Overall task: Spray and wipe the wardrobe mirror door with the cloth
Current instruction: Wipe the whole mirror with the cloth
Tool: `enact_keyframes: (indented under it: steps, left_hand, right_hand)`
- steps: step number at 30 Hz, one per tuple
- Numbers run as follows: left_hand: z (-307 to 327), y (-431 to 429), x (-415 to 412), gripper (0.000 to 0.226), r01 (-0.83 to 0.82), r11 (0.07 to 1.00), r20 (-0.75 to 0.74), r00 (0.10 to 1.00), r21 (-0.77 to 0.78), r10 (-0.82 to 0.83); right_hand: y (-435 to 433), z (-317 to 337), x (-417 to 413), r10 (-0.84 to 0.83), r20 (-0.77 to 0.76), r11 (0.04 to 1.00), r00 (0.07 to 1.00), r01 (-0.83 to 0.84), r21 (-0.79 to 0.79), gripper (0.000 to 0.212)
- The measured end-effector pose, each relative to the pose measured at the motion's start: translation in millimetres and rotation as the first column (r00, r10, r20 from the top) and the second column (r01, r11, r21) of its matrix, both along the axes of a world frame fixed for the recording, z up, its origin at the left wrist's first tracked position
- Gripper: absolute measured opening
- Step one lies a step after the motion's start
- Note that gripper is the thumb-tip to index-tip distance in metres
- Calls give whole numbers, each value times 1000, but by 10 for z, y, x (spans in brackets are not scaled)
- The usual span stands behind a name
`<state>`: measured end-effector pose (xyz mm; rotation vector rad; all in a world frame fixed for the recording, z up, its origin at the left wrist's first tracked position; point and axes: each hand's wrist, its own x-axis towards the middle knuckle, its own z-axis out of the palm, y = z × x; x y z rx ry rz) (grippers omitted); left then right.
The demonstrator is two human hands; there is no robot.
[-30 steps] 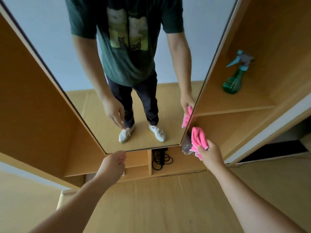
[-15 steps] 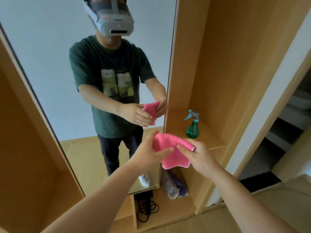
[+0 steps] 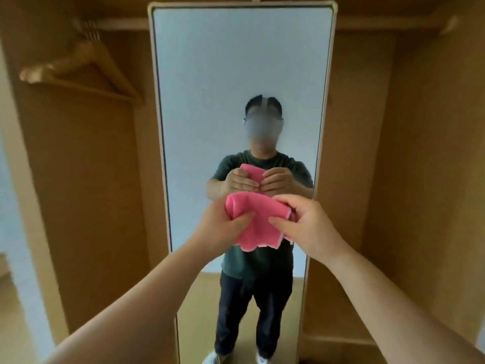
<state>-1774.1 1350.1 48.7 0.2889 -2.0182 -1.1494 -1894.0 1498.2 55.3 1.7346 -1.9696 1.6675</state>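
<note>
The tall wardrobe mirror door [image 3: 236, 74] stands straight ahead, framed in pale wood. I hold a pink cloth [image 3: 258, 227] in front of it at chest height with both hands. My left hand [image 3: 223, 227] pinches its left side and my right hand [image 3: 304, 224] grips its right side. The cloth is bunched and hangs a little below my fingers, apart from the glass. The mirror shows a person in a green shirt holding the same cloth. No spray bottle is in view.
Open wooden wardrobe compartments flank the mirror. Wooden hangers [image 3: 84, 67] hang from a rail [image 3: 118, 23] at the upper left. The right compartment [image 3: 409, 153] shows bare wooden panels. Pale floor [image 3: 15, 298] lies at the lower left.
My view rose from the mirror's bottom to face it squarely. My left hand joined the right on the cloth, and both lifted it to the mirror's middle. The spray bottle left view.
</note>
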Motion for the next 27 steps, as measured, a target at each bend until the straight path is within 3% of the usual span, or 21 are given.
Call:
enact_keyframes:
  steps: [6,14,27]
  left_hand:
    - [587,-339,512,25,-248,960,-119,965,-133,233]
    - [1493,-1002,1202,22,-603,785,-252,789,-142,561]
    - [2425,-1971,920,18,-750,619,-289,661,-234,692]
  right_hand:
    - [-448,498,172,134,-96,988,986,-140,-62,22]
    - [-893,1003,350,123,-144,975,982,-146,-167,25]
    - [-1323,1452,662,-57,-164,954,985,6,-298,18]
